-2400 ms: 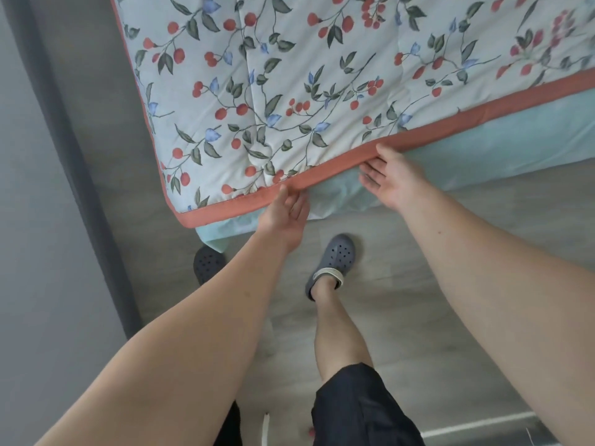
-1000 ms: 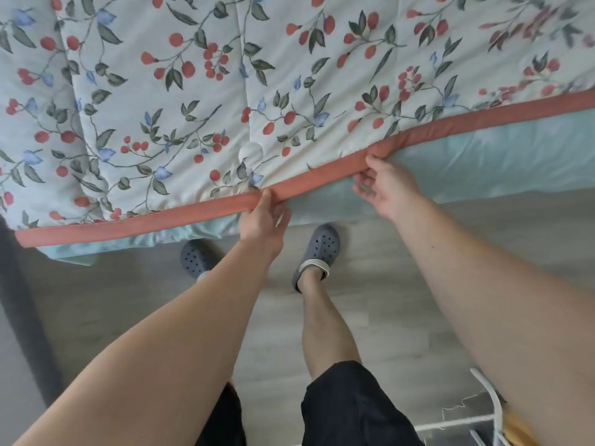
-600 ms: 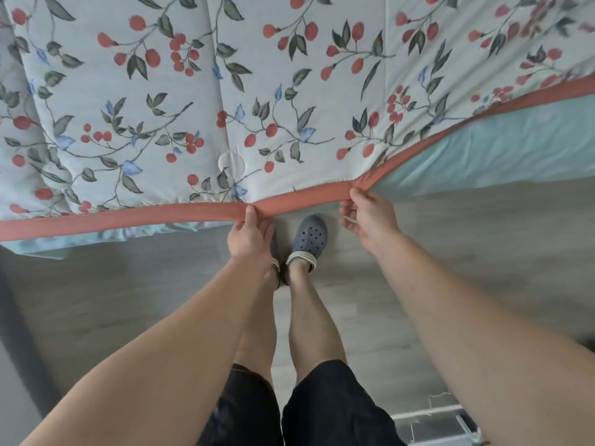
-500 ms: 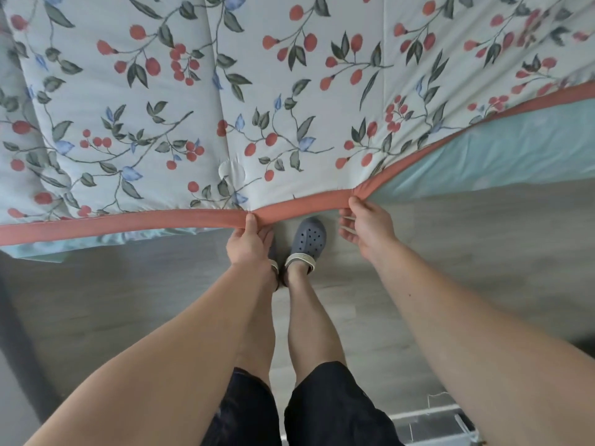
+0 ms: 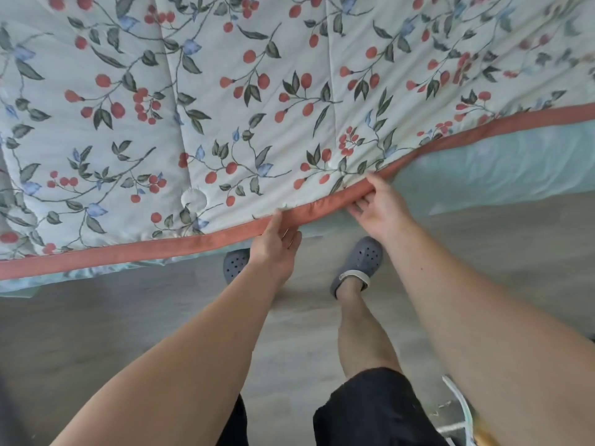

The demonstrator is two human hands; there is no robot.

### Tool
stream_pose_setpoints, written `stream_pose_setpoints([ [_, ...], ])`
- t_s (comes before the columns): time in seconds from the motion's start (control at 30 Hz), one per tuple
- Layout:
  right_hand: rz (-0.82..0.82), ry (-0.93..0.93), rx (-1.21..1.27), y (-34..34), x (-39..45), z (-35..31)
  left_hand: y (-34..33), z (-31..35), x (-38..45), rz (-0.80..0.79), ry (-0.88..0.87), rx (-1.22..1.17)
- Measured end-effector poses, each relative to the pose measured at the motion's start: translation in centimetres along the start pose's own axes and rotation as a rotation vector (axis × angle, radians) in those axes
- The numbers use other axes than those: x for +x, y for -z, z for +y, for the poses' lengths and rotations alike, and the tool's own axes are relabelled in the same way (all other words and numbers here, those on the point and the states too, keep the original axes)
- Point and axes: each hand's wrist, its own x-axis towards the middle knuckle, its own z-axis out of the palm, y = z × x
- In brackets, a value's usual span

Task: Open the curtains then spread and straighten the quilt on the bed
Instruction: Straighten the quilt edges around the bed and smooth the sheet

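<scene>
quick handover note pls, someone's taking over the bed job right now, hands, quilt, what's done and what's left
Left hand: pinches the quilt's red border.
Right hand: grips the same border further along.
Quilt: spread floral side up over the bed, its edge drawn out past the pale green sheet.
Curtains: out of view, cannot confirm.
Done: quilt mostly spread.
Left: probably straighten this edge, let go, check the other sides.

Single head view, worn camera, wide-angle. Looks steeply down and forward from standing height. Near: own arms, legs, floor (image 5: pixel 502 252). Far: quilt (image 5: pixel 257 107) edge fills the upper frame, close in. No second view to overlap.
</scene>
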Motion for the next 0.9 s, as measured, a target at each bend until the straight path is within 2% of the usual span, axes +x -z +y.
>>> stream_pose_setpoints([
  [0.23,0.046,0.064,0.116,4.7,3.7,-9.6,-9.5,-4.9,1.0,-0.083,-0.016,0.029],
  [0.33,0.03,0.047,0.042,8.3,5.0,-11.9,-12.5,-8.1,1.7,-0.07,-0.042,0.038],
  [0.43,0.013,0.049,-0.154,11.7,5.9,-13.8,-14.1,-11.2,2.7,0.013,-0.087,0.02],
  [0.6,0.017,0.02,-0.426,16.2,7.9,-11.2,-12.3,-15.8,4.2,0.216,-0.178,0.092],
  [0.9,0.072,0.061,-0.426,18.5,7.1,-8.3,-11.0,-17.6,3.9,0.224,-0.232,0.118],
])
